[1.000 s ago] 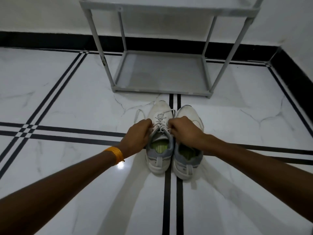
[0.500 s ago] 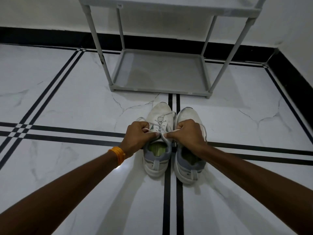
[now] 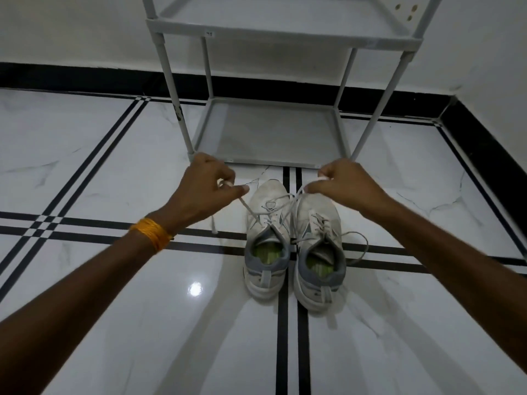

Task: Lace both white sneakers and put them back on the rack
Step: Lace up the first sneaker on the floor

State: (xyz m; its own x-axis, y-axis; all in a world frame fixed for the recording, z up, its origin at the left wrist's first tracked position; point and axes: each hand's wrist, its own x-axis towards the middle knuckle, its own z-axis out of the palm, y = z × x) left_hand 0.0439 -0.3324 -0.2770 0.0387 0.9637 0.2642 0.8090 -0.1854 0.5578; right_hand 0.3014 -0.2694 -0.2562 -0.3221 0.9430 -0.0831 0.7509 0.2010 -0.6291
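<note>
Two white sneakers with grey heels stand side by side on the floor, toes toward the rack: the left sneaker (image 3: 266,240) and the right sneaker (image 3: 319,252). My left hand (image 3: 205,189) pinches one end of the left sneaker's lace (image 3: 251,210), raised up and to the left of the shoe. My right hand (image 3: 342,183) pinches the other end above the toes. Both lace ends run taut down to the left sneaker's eyelets. The right sneaker's lace (image 3: 358,246) lies loose on the floor to its right.
A grey shoe rack (image 3: 273,132) stands just beyond the sneakers against the wall, its bottom shelf bare. White marble floor (image 3: 114,323) with black stripes surrounds the shoes. A black skirting and a wall corner lie to the right.
Both hands have lifted off the left sneaker's tongue and spread apart, drawing the lace ends up and outward. The camera has tilted up, showing more of the rack.
</note>
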